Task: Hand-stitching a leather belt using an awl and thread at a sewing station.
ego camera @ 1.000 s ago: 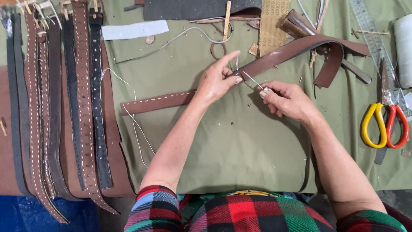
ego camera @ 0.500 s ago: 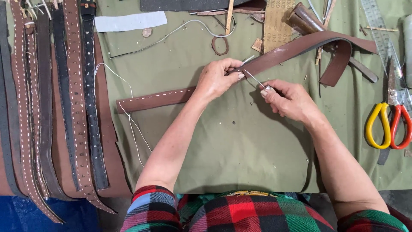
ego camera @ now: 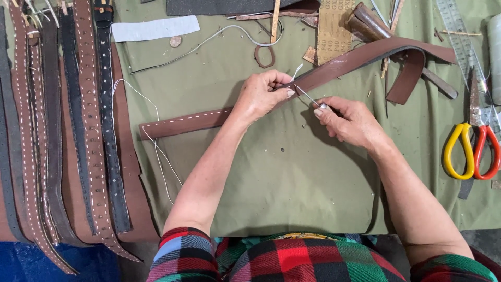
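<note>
Your left hand [ego camera: 261, 96] pinches the brown belt [ego camera: 339, 65]; your right hand [ego camera: 349, 121] grips the needle [ego camera: 308, 97]. Stitches cover the belt's left stretch only; the rest is unsewn.

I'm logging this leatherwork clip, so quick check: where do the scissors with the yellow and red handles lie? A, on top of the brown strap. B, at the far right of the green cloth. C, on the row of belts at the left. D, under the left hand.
B: the scissors lie at the right edge of the green cloth, clear of the brown strap and of both hands, left hand and right hand.
</note>
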